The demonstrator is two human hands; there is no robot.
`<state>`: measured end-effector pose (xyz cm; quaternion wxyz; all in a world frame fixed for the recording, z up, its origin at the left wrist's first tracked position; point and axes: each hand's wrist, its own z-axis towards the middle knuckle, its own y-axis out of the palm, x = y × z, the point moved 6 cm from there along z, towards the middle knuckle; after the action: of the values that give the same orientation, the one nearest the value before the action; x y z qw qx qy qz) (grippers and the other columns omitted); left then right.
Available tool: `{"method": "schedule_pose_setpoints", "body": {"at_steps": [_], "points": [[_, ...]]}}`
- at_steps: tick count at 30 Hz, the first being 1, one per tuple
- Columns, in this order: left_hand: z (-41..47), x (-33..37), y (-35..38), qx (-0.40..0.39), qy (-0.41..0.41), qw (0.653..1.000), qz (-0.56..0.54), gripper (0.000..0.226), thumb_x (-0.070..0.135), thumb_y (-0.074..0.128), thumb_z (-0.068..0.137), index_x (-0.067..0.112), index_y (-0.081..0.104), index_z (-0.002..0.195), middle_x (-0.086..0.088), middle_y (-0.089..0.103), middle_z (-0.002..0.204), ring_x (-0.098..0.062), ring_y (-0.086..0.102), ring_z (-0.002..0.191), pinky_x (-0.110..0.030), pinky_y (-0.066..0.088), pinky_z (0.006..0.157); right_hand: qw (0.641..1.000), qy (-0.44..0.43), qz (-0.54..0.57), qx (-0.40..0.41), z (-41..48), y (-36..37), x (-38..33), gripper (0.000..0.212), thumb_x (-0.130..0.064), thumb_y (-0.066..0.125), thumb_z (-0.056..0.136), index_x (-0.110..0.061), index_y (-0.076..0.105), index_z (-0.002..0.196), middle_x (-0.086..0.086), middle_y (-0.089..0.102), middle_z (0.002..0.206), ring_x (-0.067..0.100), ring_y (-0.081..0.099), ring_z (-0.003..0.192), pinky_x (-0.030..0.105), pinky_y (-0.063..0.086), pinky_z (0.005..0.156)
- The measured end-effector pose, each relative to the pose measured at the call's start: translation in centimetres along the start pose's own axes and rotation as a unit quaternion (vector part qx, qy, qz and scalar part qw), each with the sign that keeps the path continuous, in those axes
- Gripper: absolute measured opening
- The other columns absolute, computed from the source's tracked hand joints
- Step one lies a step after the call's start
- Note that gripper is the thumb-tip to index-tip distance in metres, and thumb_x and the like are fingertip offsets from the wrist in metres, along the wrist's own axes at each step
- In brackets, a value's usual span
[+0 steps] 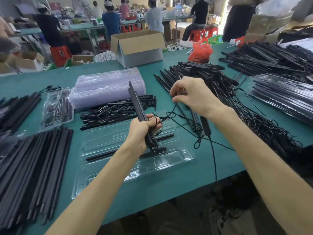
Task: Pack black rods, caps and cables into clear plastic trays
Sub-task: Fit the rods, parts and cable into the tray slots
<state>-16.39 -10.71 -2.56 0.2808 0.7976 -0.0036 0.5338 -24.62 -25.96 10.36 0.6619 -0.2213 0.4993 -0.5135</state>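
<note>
My left hand [144, 131] grips a bundle of black rods [137, 102] that stands tilted over a clear plastic tray [176, 160] in front of me. One black rod [101, 155] lies across that tray. My right hand [191, 97] pinches a thin black cable [174, 114] that loops down toward my left hand, above a tangled pile of cables [264, 126]. A heap of short black caps [115, 111] lies just behind the tray.
A stack of clear trays [108, 87] stands behind the caps. A filled tray [57, 107] is at the left and another [284, 94] at the right. Long rods [32, 167] lie at the near left. Behind are a cardboard box [138, 48] and a red bag [201, 51].
</note>
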Motion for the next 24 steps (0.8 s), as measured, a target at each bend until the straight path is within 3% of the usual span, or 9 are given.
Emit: {"method": "schedule_pose_setpoints", "body": {"at_steps": [4,8,13,17,21,24], "points": [[0.6,0.9,-2.3,0.080,0.009,0.993,-0.083,0.016,-0.015,0.060,0.090,-0.003,0.056,0.101,-0.013,0.066,0.075,-0.022,0.071,0.057,-0.023,0.058,0.056,0.993,0.017,-0.086,-0.074,-0.6,4.5,4.1,0.015,-0.017,0.068,0.094,-0.004,0.067,0.103,0.005,0.052,0.101,0.022,0.055,0.091,0.033,0.046,0.088],[1.4,2.6,-4.4,0.120,0.057,0.989,-0.072,0.025,-0.015,0.063,0.088,0.000,0.053,0.105,-0.014,0.063,0.076,-0.024,0.069,0.056,-0.027,0.059,0.057,0.987,0.026,-0.088,-0.128,-3.9,8.6,7.1,0.029,-0.023,0.057,0.102,0.004,0.064,0.092,0.014,0.056,0.094,0.033,0.057,0.090,0.041,0.046,0.080],[1.6,2.1,-5.7,0.151,0.081,0.985,0.017,0.026,-0.012,0.059,0.092,0.000,0.053,0.113,-0.015,0.060,0.090,-0.024,0.066,0.065,-0.035,0.061,0.072,0.987,0.103,-0.058,-0.110,-4.2,9.6,8.4,0.046,-0.056,0.076,0.079,-0.014,0.058,0.075,0.000,0.061,0.070,0.023,0.057,0.068,0.030,0.038,0.057],[1.9,2.0,-7.4,0.197,0.085,0.976,0.035,0.024,-0.010,0.052,0.095,0.008,0.046,0.109,-0.015,0.056,0.097,-0.027,0.062,0.076,-0.041,0.056,0.083,0.975,0.140,0.071,-0.155,-3.5,10.2,8.0,0.044,-0.056,0.087,0.065,-0.017,0.068,0.074,-0.003,0.066,0.068,0.011,0.057,0.064,0.027,0.045,0.062],[2.3,3.1,-9.3,0.239,0.104,0.965,0.028,0.025,-0.009,0.049,0.095,0.013,0.041,0.102,-0.013,0.053,0.099,-0.023,0.060,0.069,-0.037,0.054,0.078,0.940,0.137,0.185,-0.253,-4.3,11.5,7.0,0.036,-0.049,0.082,0.078,-0.015,0.074,0.079,-0.004,0.062,0.068,0.008,0.051,0.063,0.028,0.041,0.066],[2.4,3.5,-9.7,0.248,0.123,0.960,0.042,0.025,-0.006,0.050,0.096,0.018,0.043,0.098,-0.012,0.054,0.101,-0.025,0.061,0.077,-0.036,0.055,0.081,0.911,0.143,0.224,-0.316,-5.4,11.7,6.4,0.032,-0.047,0.073,0.087,-0.016,0.074,0.090,-0.002,0.073,0.083,0.011,0.062,0.074,0.032,0.047,0.077]]}}
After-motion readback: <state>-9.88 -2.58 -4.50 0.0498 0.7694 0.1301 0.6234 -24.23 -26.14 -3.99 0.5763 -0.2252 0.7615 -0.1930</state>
